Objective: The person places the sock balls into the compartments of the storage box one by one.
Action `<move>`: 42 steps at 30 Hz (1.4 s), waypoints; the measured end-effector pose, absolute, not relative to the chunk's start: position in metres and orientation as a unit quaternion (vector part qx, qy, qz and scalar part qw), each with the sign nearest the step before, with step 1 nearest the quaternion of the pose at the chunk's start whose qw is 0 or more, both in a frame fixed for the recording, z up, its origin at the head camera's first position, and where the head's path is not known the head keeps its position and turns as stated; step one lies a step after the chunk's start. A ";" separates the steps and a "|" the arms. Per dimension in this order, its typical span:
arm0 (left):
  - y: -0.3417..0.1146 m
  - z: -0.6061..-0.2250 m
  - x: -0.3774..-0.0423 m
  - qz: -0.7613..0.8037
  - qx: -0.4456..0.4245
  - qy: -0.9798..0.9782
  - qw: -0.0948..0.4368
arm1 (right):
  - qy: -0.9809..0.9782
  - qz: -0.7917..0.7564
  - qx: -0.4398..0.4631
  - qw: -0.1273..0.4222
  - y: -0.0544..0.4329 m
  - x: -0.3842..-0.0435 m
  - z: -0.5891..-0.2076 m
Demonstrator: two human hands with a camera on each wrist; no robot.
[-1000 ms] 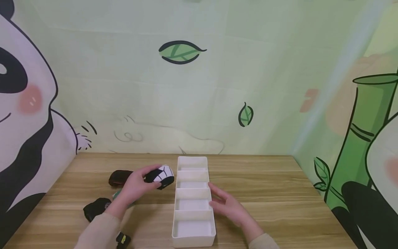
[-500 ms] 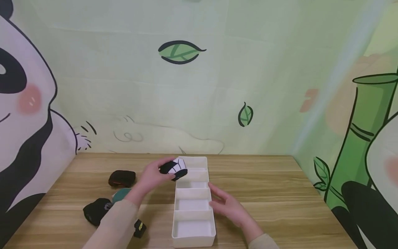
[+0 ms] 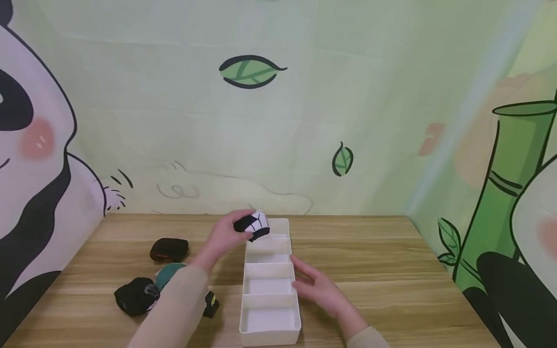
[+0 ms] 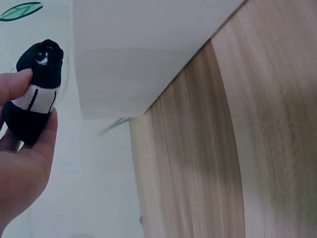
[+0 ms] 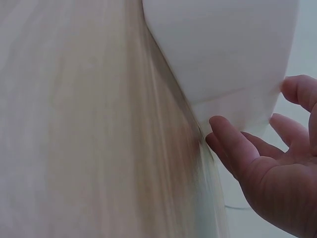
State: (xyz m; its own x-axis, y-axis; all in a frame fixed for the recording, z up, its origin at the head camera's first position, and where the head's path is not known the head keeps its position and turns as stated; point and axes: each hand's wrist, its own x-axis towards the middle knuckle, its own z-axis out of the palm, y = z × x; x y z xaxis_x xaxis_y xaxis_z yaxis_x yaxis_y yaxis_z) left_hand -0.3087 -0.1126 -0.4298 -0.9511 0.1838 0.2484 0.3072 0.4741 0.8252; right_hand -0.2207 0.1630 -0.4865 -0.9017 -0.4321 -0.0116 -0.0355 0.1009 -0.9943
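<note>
My left hand (image 3: 222,240) pinches a rolled-up black-and-white sock (image 3: 259,224) between thumb and fingers, above the far end of a long white divided box (image 3: 270,339). In the left wrist view the sock (image 4: 43,74) shows black ends and a white band with black lines, apart from the box wall (image 4: 129,44). My right hand (image 3: 322,292) has its fingers spread and loosely bent, fingertips at the box's right side. Seen from the right wrist, that hand (image 5: 277,181) touches the box wall (image 5: 223,49) with fingertips and grips nothing. The visible compartments hold nothing; the farthest is partly hidden.
Left of the box lie several more rolled bundles on the wooden table (image 3: 370,251): a black one with red (image 3: 169,250), a teal one (image 3: 167,275), a black one with grey (image 3: 136,296) and a small black-and-yellow one (image 3: 211,305). A printed cloth backdrop (image 3: 278,121) stands behind.
My left hand has carried the sock right and away from me, from beside the box to over its far end. The right hand and the box have stayed in place.
</note>
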 end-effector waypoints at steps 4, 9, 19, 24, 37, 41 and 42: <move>-0.110 -0.430 -0.313 -0.493 -0.149 -0.854 0.069 | 0.728 -0.649 -0.162 0.150 0.162 -0.221 -0.486; -0.106 -0.430 -0.319 -0.488 -0.160 -0.855 0.066 | 0.731 -0.647 -0.157 0.151 0.162 -0.220 -0.487; -0.096 -0.433 -0.332 -0.468 -0.188 -0.861 0.067 | 0.724 -0.656 -0.153 0.152 0.162 -0.219 -0.486; -0.093 -0.437 -0.333 -0.470 -0.185 -0.860 0.071 | 0.724 -0.655 -0.154 0.152 0.161 -0.219 -0.487; -0.084 -0.442 -0.335 -0.471 -0.172 -0.863 0.057 | 0.726 -0.654 -0.152 0.148 0.162 -0.220 -0.490; -0.081 -0.443 -0.335 -0.469 -0.162 -0.867 0.049 | 0.722 -0.658 -0.152 0.150 0.162 -0.220 -0.489; -0.080 -0.444 -0.336 -0.467 -0.161 -0.868 0.047 | 0.722 -0.659 -0.151 0.150 0.162 -0.220 -0.488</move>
